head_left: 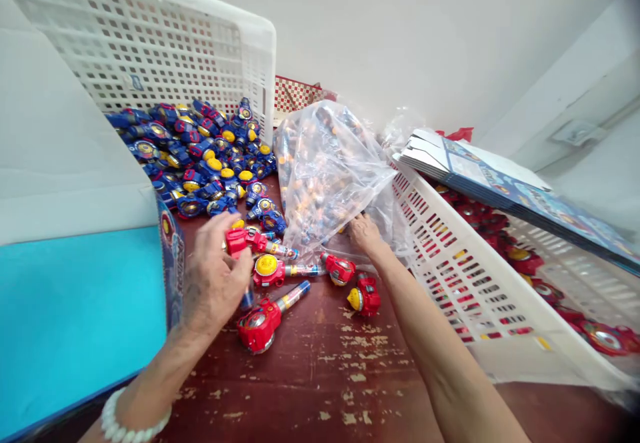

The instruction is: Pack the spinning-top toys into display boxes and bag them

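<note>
My left hand (215, 276), slightly blurred, hovers beside several red toys on the table, thumb and fingers apart. Closest to it is a red toy (245, 239) with a tube sticking out. Another red toy with a yellow disc (267, 267) and one with a silvery dome (259, 326) lie nearby, tubes pointing right. My right hand (365, 233) reaches in at the lower edge of a clear plastic bag (340, 169) full of small tubes; its fingertips are hidden. Two short red toys (367, 296) (339, 268) without long tubes lie below the bag.
Blue toys (200, 156) spill from a tipped white basket (255, 63) at the back left. A white basket (450, 256) of red toys stands right, with flat printed cartons (500, 169) across it. A printed box (173, 263) with a bright blue panel (75, 309) is at the left.
</note>
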### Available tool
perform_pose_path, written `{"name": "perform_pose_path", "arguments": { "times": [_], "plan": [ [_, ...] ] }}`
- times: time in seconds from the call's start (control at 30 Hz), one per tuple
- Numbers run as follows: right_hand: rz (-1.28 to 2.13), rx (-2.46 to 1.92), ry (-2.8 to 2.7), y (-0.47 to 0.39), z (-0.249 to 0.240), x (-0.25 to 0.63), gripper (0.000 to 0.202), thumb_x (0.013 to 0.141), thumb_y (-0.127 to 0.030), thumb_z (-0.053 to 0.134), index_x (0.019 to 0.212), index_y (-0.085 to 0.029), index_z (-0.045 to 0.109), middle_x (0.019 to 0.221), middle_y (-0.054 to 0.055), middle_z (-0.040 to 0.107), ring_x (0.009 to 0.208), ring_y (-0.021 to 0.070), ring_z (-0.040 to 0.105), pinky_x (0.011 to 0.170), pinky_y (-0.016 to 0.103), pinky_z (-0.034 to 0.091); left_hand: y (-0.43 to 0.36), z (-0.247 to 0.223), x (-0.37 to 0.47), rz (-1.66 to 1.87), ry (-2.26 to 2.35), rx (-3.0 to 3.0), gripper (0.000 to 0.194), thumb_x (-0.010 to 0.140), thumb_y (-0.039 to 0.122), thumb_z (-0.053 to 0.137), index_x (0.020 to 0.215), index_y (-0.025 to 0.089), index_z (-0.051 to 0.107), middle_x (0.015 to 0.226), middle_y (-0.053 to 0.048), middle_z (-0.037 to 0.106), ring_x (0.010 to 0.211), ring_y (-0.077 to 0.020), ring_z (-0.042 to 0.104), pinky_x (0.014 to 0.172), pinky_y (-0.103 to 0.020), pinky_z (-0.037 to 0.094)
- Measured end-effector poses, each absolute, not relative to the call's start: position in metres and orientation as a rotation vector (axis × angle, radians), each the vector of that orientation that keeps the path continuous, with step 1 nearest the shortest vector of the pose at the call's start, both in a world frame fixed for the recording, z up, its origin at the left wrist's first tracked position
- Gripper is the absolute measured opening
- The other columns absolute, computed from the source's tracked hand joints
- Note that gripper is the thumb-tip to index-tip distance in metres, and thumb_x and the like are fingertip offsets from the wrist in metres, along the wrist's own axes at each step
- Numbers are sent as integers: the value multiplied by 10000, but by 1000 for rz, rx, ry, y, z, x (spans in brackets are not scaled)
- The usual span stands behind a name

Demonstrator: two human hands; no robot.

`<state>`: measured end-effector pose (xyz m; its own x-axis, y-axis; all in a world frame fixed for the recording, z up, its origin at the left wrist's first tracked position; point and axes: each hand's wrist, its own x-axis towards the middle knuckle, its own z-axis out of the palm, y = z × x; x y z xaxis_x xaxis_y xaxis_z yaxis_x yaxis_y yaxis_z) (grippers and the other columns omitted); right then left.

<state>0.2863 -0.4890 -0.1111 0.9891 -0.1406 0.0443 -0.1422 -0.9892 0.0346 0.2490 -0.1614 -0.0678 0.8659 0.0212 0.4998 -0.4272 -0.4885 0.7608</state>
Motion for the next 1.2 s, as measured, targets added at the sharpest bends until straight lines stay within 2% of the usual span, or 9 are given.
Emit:
{"name": "perform_pose_path", "arguments": {
  "times": [0.07,0.13,0.27,0.33,0.47,0.6,0.77,0.93,1.2],
  "plan": [
    [21,3059,-184,-492,-107,286,401,940,-196,519,1338,-185,473,1364,107,471,1212,270,475,986,474,424,-181,-69,237,592,-536,2155,413,816,145,525,1221,217,546,1350,-93,503,1090,-247,595,926,-397,527],
    [-11,3038,-148,-493,-105,286,352,947,-256,533,1291,-186,511,1328,96,498,1197,261,491,979,476,434,-209,-73,227,492,-837,2215,460,808,88,487,1251,205,529,1348,-93,507,1189,-253,518,1035,-420,444],
    [-29,3028,-125,-487,-107,282,352,938,-301,561,1261,-164,527,1257,95,547,1137,244,539,955,461,455,-271,-86,219,103,-1331,2360,692,669,24,560,1335,186,467,1431,-150,420,1288,-383,360,1012,-567,379],
    [-3,3038,-164,-483,-107,277,303,946,-301,547,1207,-148,554,1196,91,580,1092,227,564,937,438,464,-294,-93,223,5,-1384,2382,644,652,15,568,1271,187,516,1326,-172,504,1255,-399,386,969,-602,375],
    [126,3118,-308,-471,-98,253,231,977,-252,443,1086,-99,576,1088,140,622,1008,239,610,842,364,485,-303,-97,235,-6,-1249,2376,446,696,18,515,1093,208,582,1058,-113,605,1041,-297,543,895,-491,436],
    [336,3263,-403,-450,-78,202,299,1007,-320,339,1231,-164,462,1138,119,626,994,224,627,783,309,486,-280,-78,239,33,-961,2304,445,698,153,590,1125,205,478,1014,-69,592,918,-227,577,801,-363,484],
    [690,3728,-58,-404,-68,132,268,978,-392,389,1151,-227,509,1023,55,658,863,197,638,730,284,482,-243,-53,231,-318,-263,1311,454,639,271,704,1015,223,455,819,20,577,669,-144,593,588,-259,483],
    [701,3722,102,-369,-79,111,244,960,-290,427,1192,-250,487,1050,65,642,898,210,620,752,311,478,-229,-58,218,-359,1,938,440,544,198,790,930,189,578,764,33,597,620,-89,543,563,-202,451],
    [1019,3604,187,-344,-92,113,235,932,-192,432,1158,-205,496,905,64,626,768,188,601,662,285,463,-229,-74,204,-104,-58,1087,333,635,194,759,915,212,580,762,47,568,640,-83,523,589,-190,438]
  ]
}}
